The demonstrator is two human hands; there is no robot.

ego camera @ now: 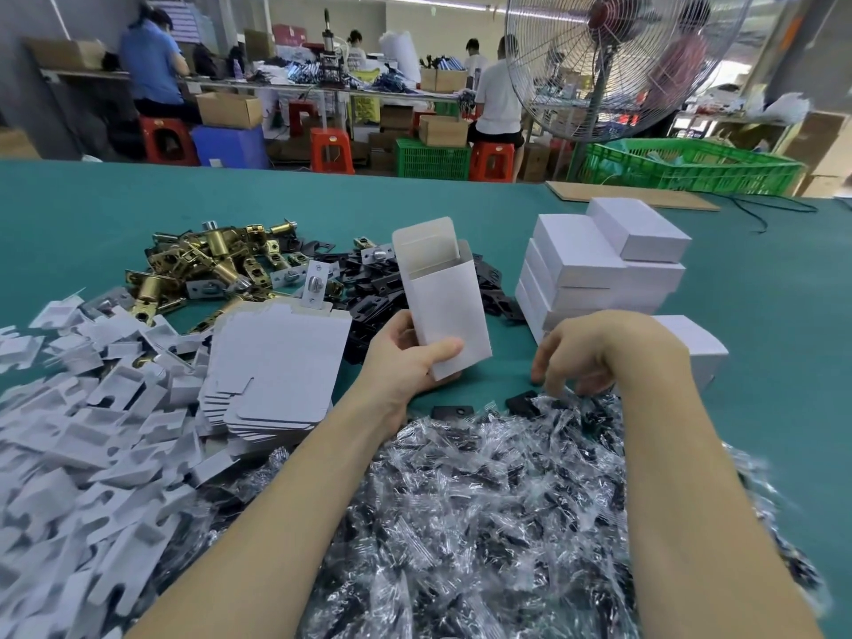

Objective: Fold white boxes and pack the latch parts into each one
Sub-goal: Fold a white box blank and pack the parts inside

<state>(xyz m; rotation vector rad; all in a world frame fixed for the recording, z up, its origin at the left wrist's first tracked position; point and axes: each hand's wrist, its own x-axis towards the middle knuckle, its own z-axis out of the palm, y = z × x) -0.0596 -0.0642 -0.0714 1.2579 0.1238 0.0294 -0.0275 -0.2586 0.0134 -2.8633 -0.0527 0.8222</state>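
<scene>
The left hand (405, 357) grips an erected white box (445, 306) at its lower end, thumb across the front panel and fingers (400, 326) curled behind, with the open mouth and its raised tuck flap pointing toward 12 o'clock. The right hand (581, 357), at 3 o'clock from the box, reaches down with loosely curled fingers into the edge of the heap of bagged parts (484, 509); whether it already has hold of one cannot be told, since the fingertips are blurred and partly buried.

The box looks like thin card: light, stiff along its creases but easy to crush on the flat panels, so a hold near the closed bottom corners (as here) seems safest. The bagged parts are probably small and dense, and the clear wrap looks slippery, so a pinch across the hard piece rather than the loose film should serve better.

Counts: one open box in hand; a stack of closed boxes (599, 265) at 2 o'clock, at least seven showing; a stack of flat box blanks (276, 362) at 9 o'clock, roughly a dozen edges visible; brass latches (203, 265) at 11 o'clock, black plates (369, 288) behind the box and white card inserts (73, 445) at 8 o'clock, all too many to count on the green worktop (92, 209).
</scene>
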